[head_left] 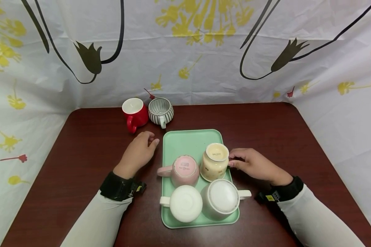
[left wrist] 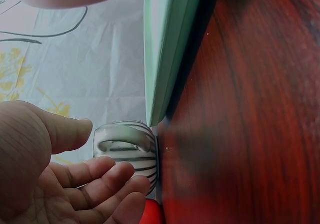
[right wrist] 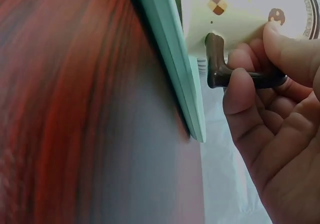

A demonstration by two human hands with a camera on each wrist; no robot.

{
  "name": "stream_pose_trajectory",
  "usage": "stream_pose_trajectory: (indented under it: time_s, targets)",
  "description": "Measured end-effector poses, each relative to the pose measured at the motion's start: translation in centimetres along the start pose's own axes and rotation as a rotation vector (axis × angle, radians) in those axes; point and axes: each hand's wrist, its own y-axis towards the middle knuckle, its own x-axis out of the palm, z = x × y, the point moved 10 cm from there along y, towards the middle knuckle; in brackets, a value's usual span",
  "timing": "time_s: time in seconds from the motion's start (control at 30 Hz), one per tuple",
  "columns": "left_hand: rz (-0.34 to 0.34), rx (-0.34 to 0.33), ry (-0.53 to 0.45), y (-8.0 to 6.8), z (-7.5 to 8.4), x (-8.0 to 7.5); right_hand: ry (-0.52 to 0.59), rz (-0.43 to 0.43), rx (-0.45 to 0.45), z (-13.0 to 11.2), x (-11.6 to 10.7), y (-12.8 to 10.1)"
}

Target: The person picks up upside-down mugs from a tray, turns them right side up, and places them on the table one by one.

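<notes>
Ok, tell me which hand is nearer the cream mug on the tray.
Right. The right hand grips the brown handle of the cream mug. The left hand rests on the table, left of the tray, apart from it.

Staged recording booth, prob. lab: dark wood bench (head_left: pixel 266 137) w/ floral sheet (head_left: pixel 204 51) draped round its edges.

pink mug (head_left: pixel 183 170): small dark print on its upturned base, too small to read | cream mug (head_left: pixel 214 161): dark stamp on its upturned base, illegible; lettering along a ring at the frame edge in the right wrist view, blurred | no other text, number or sign readable
</notes>
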Motion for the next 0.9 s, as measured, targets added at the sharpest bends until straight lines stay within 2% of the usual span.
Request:
stream_pose_trajectory:
  time_s: [0.2,0.4,0.53,0.77,0.9]
  targets:
    - [-0.009,-0.007,-0.006,-0.1,0.0,0.0,0.132,0.004,0.113,1.5,-0.2,0.0]
    - [-0.009,0.0,-0.008,-0.1,0.0,0.0,0.355,0.02,0.226,2.9,-0.7,0.2]
    - [-0.007,0.005,-0.005,-0.1,0.0,-0.1,0.551,0.023,0.234,2.8,-0.7,0.6]
    - [-0.012,0.001,-0.009,-0.1,0.0,-0.1,0.885,-0.038,0.214,2.0,0.3,1.4]
    - [-0.011,0.002,-0.008,-0.1,0.1,-0.1,1.061,-0.061,0.237,1.8,0.9,1.9]
